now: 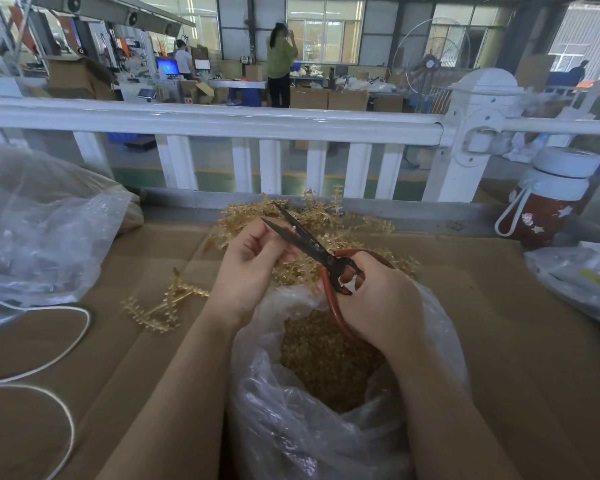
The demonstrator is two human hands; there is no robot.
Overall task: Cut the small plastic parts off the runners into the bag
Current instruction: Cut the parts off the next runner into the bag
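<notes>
My right hand (pixel 378 303) grips the red handles of black scissors (pixel 309 242), whose blades stand apart and point up-left. My left hand (pixel 248 261) has its fingers curled at the blades; the piece it pinches is too small to make out. Both hands hover above a clear plastic bag (pixel 267 403) with a heap of small golden parts (pixel 326 362) inside. A pile of golden runners (pixel 312 220) lies just behind the hands. One spent runner (pixel 163 303) lies on the cardboard to the left.
Brown cardboard (pixel 499 341) covers the table. A large clear bag (pixel 39 230) sits at the left, a white cord (pixel 49 358) loops below it, a red and white bottle (pixel 548 202) stands at the right, another bag (pixel 575 275) at the right edge. A white railing (pixel 222 123) runs behind.
</notes>
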